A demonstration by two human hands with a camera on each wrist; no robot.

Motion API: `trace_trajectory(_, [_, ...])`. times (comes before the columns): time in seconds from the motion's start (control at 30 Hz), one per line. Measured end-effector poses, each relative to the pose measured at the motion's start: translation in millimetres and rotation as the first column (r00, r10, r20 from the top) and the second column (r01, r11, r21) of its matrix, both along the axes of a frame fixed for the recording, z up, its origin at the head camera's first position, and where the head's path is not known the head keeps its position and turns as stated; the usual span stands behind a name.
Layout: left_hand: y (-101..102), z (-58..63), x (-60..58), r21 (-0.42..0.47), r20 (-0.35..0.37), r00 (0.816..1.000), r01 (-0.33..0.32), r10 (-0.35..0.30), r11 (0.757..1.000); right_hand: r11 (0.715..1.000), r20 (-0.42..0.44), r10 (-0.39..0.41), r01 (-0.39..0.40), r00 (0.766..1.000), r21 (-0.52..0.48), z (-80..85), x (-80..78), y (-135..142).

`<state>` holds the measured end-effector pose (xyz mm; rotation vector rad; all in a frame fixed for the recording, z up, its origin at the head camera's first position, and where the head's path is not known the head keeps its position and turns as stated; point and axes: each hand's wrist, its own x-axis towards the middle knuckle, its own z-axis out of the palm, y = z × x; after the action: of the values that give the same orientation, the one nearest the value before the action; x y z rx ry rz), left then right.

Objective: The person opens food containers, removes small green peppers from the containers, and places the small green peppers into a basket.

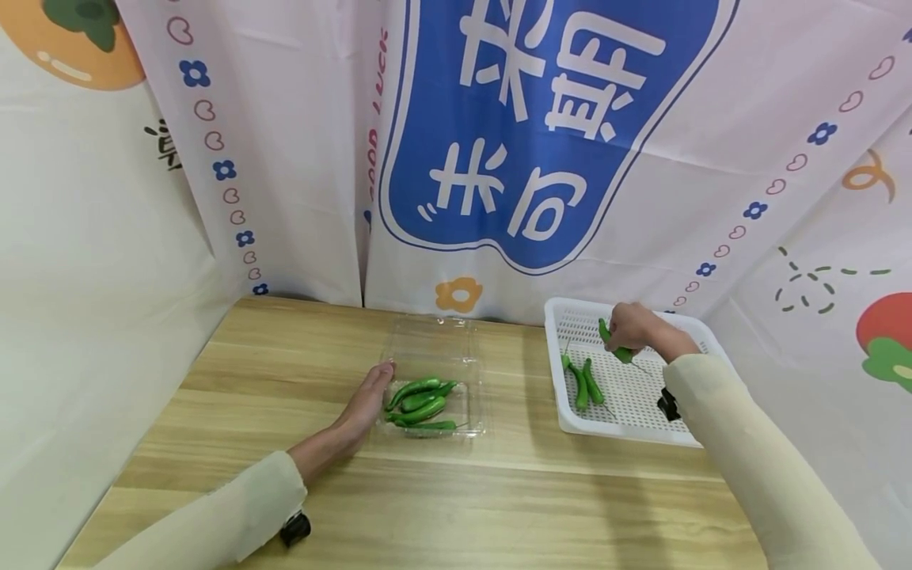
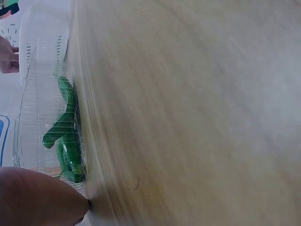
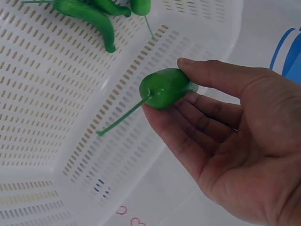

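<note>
My right hand [image 1: 636,326] pinches a green chili pepper [image 3: 164,88] between thumb and fingers, over the white perforated basket [image 1: 627,437]. The pepper's thin stem points away from the palm in the right wrist view. More green peppers [image 1: 579,386] lie at the basket's left side. Alongside the left wall of a clear plastic box [image 1: 473,400] rests my left hand [image 1: 366,400], fingers extended and touching it. Several green peppers [image 1: 420,408] lie inside the box, whose clear lid [image 1: 433,336] is folded back behind it.
Box and basket both stand on a wood-grain table [image 1: 456,507], the box in the middle and the basket at the right. A printed cloth [image 1: 313,198] hangs close behind the table's back edge, with white cloth on both sides.
</note>
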<state>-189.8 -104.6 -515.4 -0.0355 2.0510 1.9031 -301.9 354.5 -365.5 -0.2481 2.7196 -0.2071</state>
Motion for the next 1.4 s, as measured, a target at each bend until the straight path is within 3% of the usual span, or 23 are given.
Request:
trace_trajectory(0.3, [-1,0.9,2.3,0.012,-0.007,1.0,0.007,-0.007,1.0,0.997,0.073,-0.074,0.076,0.995,-0.026,-8.0,-1.3,9])
trace_trajectory(0.5, [-1,-0.6,2.1,0.017,-0.008,1.0,0.007,-0.007,1.0,0.987,0.156,-0.143,0.152,0.977,-0.048,-15.6,-2.7,14])
trace_trajectory(0.93, [-1,-0.1,1.8,0.018,-0.003,1.0,0.014,-0.014,1.0,0.989,0.225,-0.136,0.146,0.965,-0.028,-33.8,0.5,17])
trace_trajectory(1.13, [0,-1.2,0.5,0.015,-0.009,1.0,0.007,-0.007,1.0,0.994,0.259,-0.098,0.105,0.961,-0.014,-44.5,5.8,12])
trace_trajectory(1.4, [0,-1.2,0.5,0.011,-0.011,1.0,0.005,-0.005,1.0,0.995,0.299,-0.091,0.097,0.95,-0.005,-47.6,8.2,6])
